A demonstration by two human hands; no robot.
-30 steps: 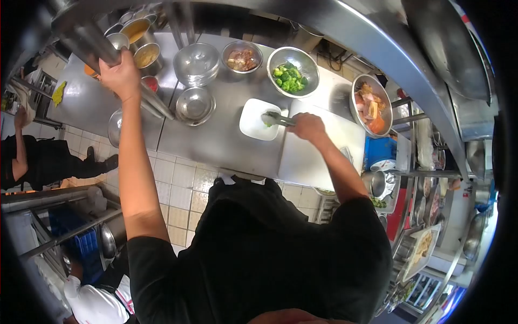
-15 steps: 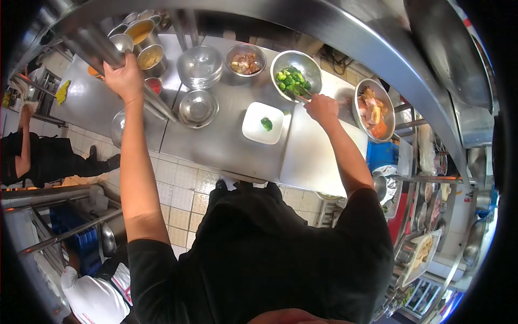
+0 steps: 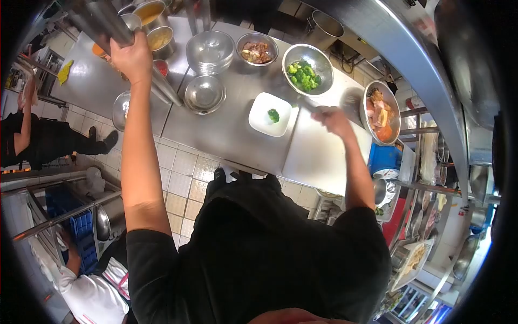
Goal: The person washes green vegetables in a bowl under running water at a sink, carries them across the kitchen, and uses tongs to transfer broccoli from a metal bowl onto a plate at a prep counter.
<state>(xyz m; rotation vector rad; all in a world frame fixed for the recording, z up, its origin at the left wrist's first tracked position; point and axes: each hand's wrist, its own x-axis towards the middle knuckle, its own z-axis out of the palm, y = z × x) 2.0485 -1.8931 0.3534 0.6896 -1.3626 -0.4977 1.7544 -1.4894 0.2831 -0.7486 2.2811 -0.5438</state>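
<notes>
My left hand (image 3: 131,55) is wrapped round a metal post (image 3: 102,22) of the overhead shelf, at the upper left. Above the white cutting board (image 3: 318,156) my right hand (image 3: 335,121) is closed on metal tongs (image 3: 308,106), which are blurred and point toward the broccoli. One broccoli floret (image 3: 273,115) lies in a square white bowl (image 3: 261,125) left of the board. Several more florets (image 3: 304,75) fill part of a steel bowl (image 3: 327,65) just behind the board.
Behind are a steel bowl of meat pieces (image 3: 256,52), empty glass bowls (image 3: 209,51) and a small steel bowl (image 3: 205,95). A large bowl of meat (image 3: 381,116) stands right. Co-workers are at the left (image 3: 43,135) and lower left (image 3: 89,297).
The tongs in my right hand moved from the white bowl to the broccoli bowl, then back toward the board. The floret stayed in the white bowl. My left hand kept its hold.
</notes>
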